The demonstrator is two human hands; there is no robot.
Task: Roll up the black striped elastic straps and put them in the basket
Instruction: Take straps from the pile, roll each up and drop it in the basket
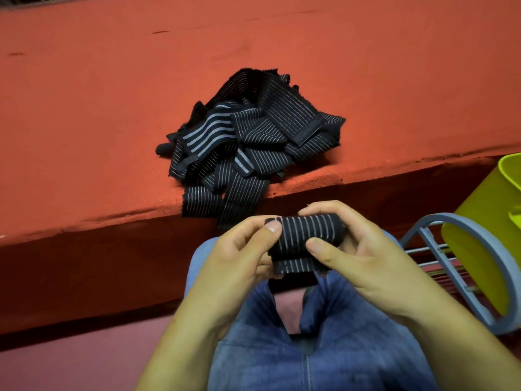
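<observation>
Red masonry forms a broad ledge [112,108] ahead, on which a tangled pile of striped straps [253,136] is heaped, with several ends hanging over the edge. A yellow-green basket [485,235] is seen at far right, partly cut off. Over the lap, the left hand [239,261] and right hand [366,255] are curled around the ends of one partly rolled strap [307,232], which is pinched between thumbs and fingers. A short loose tail [296,265] hangs below. If the pinch is relaxed, the roll may be unwound by elastic recoil.

Black white-striped straps [253,136], yellow-green basket [490,227]
</observation>
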